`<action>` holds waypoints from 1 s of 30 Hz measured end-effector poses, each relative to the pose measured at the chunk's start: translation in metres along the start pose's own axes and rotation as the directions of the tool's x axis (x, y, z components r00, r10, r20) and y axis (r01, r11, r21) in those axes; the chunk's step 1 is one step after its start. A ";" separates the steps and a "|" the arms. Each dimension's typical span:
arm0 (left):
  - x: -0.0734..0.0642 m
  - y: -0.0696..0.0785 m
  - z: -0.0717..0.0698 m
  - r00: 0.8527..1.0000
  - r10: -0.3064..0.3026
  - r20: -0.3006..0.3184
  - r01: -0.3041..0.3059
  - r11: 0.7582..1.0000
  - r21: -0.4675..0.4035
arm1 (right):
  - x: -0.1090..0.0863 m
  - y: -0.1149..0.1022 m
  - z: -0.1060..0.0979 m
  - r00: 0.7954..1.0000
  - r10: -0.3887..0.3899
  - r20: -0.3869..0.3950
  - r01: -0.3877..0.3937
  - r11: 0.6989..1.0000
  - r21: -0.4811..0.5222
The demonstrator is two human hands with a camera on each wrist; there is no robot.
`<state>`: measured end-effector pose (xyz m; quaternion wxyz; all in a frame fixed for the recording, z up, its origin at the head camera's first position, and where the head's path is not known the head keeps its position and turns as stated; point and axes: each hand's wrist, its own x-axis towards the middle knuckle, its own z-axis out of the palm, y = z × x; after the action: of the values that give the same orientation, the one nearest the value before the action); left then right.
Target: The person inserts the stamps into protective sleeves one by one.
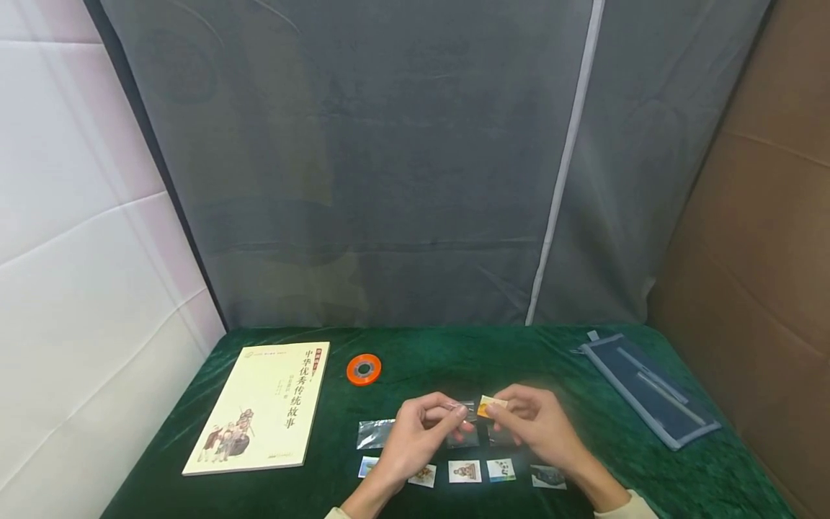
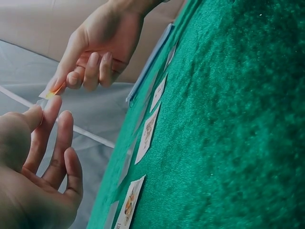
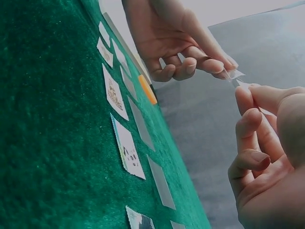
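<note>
In the head view my left hand (image 1: 415, 436) pinches a small clear plastic sleeve (image 1: 468, 409) between thumb and index finger. Facing it, my right hand (image 1: 538, 425) pinches a small orange-and-yellow stamp (image 1: 486, 405) by its edge. Stamp and sleeve meet at the fingertips in both wrist views, held up above the cloth. Below the hands lies a row of stamps, among them one with a seated figure (image 1: 465, 472) and one with a blue-green edge (image 1: 501, 470). A dark stamp (image 1: 548, 476) lies at the row's right end. My left hand partly covers the stamps at left.
Behind the stamps lie more clear sleeves (image 1: 374, 435) on the green cloth (image 1: 415, 353). A cream book (image 1: 259, 411) is at the left, with an orange ring-shaped roll (image 1: 364, 370) beside it. At the right rests a blue mesh zip pouch (image 1: 648, 393). Grey fabric (image 1: 415, 180) hangs behind.
</note>
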<state>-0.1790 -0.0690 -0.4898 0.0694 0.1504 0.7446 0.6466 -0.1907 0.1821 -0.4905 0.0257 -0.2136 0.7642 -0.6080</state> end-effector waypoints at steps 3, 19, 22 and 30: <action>0.000 -0.002 0.000 1.000 -0.001 0.006 0.001 1.000 -0.019 | 0.000 0.000 0.001 1.000 -0.004 0.030 0.004 1.000 0.017; -0.001 -0.006 0.002 0.998 0.038 0.055 -0.035 0.998 -0.052 | -0.001 0.004 0.005 0.996 -0.022 0.084 0.022 1.000 0.009; 0.000 -0.007 0.002 0.998 0.040 0.047 -0.038 0.998 -0.046 | -0.001 0.004 0.005 0.996 -0.003 0.087 0.003 1.000 -0.001; -0.002 -0.005 0.002 0.998 0.047 0.048 -0.046 0.999 -0.024 | -0.002 0.002 0.007 0.990 0.034 0.135 -0.033 0.999 -0.011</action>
<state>-0.1776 -0.0684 -0.4953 0.0744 0.1825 0.7316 0.6526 -0.1876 0.1765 -0.4945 0.0866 -0.2414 0.7670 -0.5882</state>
